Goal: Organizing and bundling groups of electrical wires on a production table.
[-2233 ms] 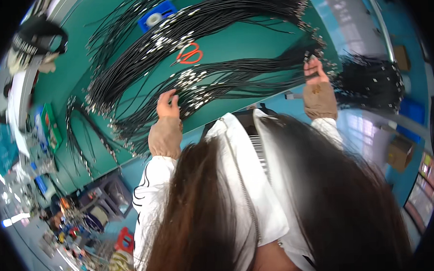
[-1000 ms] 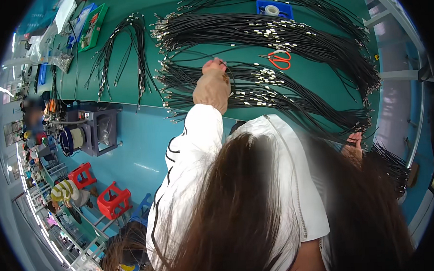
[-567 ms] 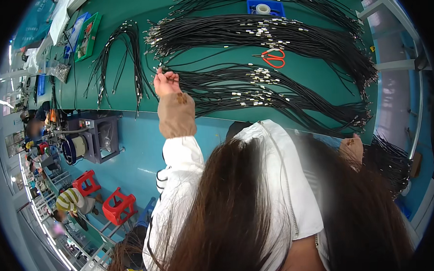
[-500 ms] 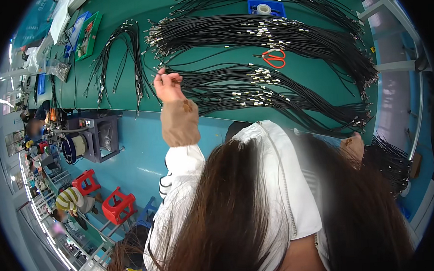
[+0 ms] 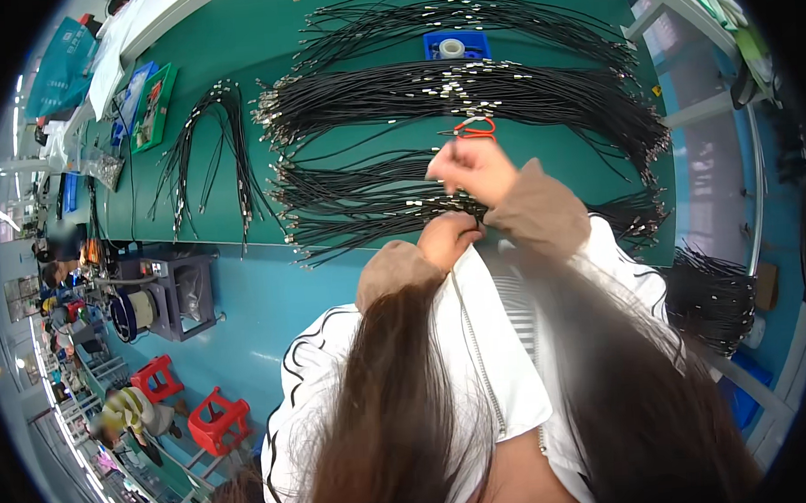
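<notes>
Black cables (image 5: 346, 184) with white sleeves and metal ends lie in a long bundle along the table's near edge. My left hand (image 5: 450, 240) is at that bundle's near side, its fingers curled closed around a black cable, partly hidden by the hand. Just above and to the right, my right hand (image 5: 476, 169) hovers over the same bundle, thumb and fingers pinched together. Whatever is in this pinch is too small and blurred to name. Red-handled scissors (image 5: 476, 130) lie right beyond my right hand, partly covered by it.
A thicker cable bundle (image 5: 351, 101) and a thinner one (image 5: 384, 14) lie farther back. A blue tray (image 5: 483, 55) holds a white tape roll (image 5: 451, 48). At left are a bent cable bunch (image 5: 179, 162) and a green bin (image 5: 164, 82). More cables (image 5: 711, 301) hang off the right side.
My left hand has come from the bundle's left end to its middle. My right hand has moved from the right end to the middle too. The view has shifted slightly.
</notes>
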`<action>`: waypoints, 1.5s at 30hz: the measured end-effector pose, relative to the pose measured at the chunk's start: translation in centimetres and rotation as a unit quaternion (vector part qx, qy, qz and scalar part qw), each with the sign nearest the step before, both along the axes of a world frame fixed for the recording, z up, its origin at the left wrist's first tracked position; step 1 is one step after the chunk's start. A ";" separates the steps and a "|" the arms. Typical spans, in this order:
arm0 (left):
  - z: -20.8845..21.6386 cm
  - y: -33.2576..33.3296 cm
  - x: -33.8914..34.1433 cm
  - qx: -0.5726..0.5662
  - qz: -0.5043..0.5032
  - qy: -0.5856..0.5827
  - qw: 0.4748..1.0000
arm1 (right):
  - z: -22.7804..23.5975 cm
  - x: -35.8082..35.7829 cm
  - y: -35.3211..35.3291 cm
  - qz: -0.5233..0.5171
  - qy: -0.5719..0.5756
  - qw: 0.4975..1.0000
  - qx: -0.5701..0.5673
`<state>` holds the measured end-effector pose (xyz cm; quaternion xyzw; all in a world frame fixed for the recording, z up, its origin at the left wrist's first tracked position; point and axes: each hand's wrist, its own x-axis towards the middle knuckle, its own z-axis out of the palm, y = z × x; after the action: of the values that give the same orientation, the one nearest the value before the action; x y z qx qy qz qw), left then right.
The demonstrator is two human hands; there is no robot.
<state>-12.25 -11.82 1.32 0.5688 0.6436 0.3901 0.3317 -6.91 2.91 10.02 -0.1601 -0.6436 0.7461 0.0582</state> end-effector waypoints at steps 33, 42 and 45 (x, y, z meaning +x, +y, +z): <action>0.6 -5.8 -19.1 0.301 0.525 -0.462 0.648 | -0.5 17.0 23.7 -0.479 0.168 0.829 -0.233; 4.8 11.6 -36.2 0.295 0.364 -0.445 0.763 | -3.9 9.2 35.9 -0.450 0.127 0.861 0.202; 4.9 14.8 -35.5 0.108 0.420 -0.529 0.729 | -6.1 8.4 37.0 -0.390 0.077 0.902 0.166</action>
<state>-47.78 2.97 6.20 -0.0261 0.4905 0.7944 0.3572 1.45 39.88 3.93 -0.3284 -0.6379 0.5558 0.4198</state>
